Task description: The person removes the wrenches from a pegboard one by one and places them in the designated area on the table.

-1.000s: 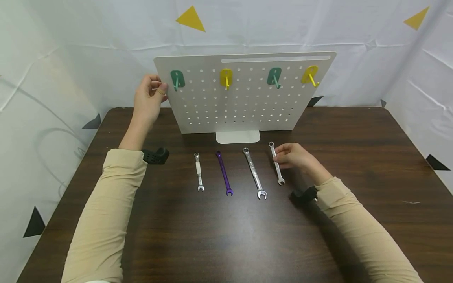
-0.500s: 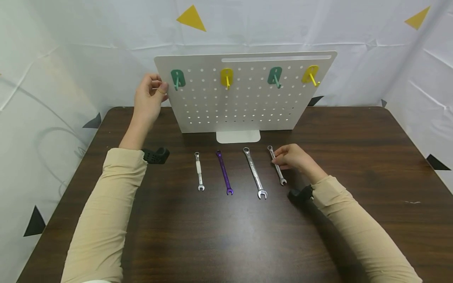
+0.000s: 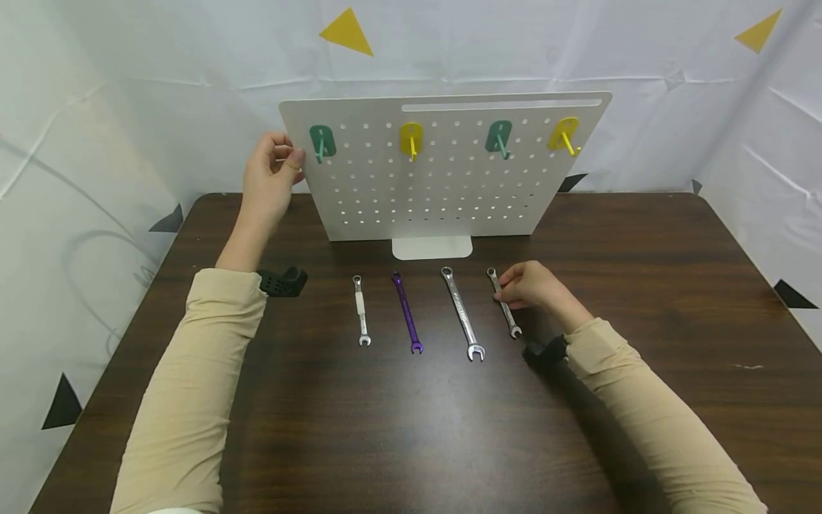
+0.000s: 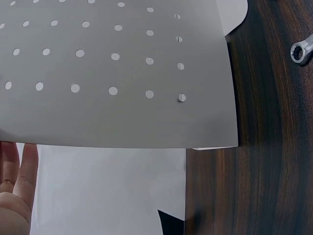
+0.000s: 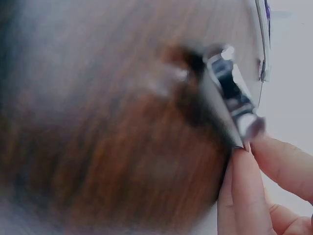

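At the left edge of a grey pegboard [image 3: 366, 114], my left hand [image 3: 270, 178] grips the board between thumb and fingers. In the left wrist view, fingers [image 4: 27, 171] of that hand meet the board's edge. My right hand [image 3: 536, 289] pinches a small silver combination wrench [image 3: 509, 318] by its shaft, at or close to the tabletop. Its open end [image 5: 230, 88] looks blurred in the right wrist view. To its left lie a longer silver wrench [image 3: 461, 314], a purple wrench [image 3: 406, 313] and a small silver wrench with a white band [image 3: 360, 307].
Green hooks [image 3: 323, 143] and yellow hooks [image 3: 411, 141] are fixed along the pegboard's upper part. The board's foot plate [image 3: 432, 248] rests on the dark wooden table [image 3: 411, 442]. White sheeting [image 3: 514, 43] hangs behind and at the sides.
My right hand has come slightly down and toward me with the small silver wrench, which now sits lower, in line with the others. The left hand stays on the pegboard.
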Motion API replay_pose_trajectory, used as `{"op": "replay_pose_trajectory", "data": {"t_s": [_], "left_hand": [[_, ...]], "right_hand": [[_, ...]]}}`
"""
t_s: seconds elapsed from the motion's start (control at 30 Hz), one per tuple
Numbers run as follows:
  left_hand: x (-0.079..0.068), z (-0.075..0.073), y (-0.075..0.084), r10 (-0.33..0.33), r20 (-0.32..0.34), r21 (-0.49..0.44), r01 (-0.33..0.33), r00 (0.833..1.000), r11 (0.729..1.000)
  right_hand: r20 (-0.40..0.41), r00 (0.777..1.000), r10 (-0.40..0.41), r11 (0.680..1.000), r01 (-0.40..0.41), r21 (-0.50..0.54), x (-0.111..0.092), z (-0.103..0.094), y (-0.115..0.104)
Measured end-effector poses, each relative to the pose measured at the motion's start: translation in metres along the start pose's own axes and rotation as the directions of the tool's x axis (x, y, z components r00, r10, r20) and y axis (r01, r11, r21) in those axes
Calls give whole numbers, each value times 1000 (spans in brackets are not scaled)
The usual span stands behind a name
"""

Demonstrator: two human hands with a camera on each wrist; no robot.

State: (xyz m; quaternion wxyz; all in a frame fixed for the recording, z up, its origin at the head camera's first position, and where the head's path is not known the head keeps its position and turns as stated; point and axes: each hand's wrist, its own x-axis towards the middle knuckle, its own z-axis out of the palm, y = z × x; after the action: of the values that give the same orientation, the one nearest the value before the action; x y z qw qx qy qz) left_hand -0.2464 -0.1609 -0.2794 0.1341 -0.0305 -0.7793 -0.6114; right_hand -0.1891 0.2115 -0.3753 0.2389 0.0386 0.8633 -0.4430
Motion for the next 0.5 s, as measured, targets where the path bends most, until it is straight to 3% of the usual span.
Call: {"op": "replay_pose_trajectory", "data": {"t_s": [0.5], "left_hand": [[0, 0, 0, 3, -5, -8, -3, 1000, 1000]], "right_hand": [[-45, 999, -1, 998, -2, -67, -1, 1, 0]]}}
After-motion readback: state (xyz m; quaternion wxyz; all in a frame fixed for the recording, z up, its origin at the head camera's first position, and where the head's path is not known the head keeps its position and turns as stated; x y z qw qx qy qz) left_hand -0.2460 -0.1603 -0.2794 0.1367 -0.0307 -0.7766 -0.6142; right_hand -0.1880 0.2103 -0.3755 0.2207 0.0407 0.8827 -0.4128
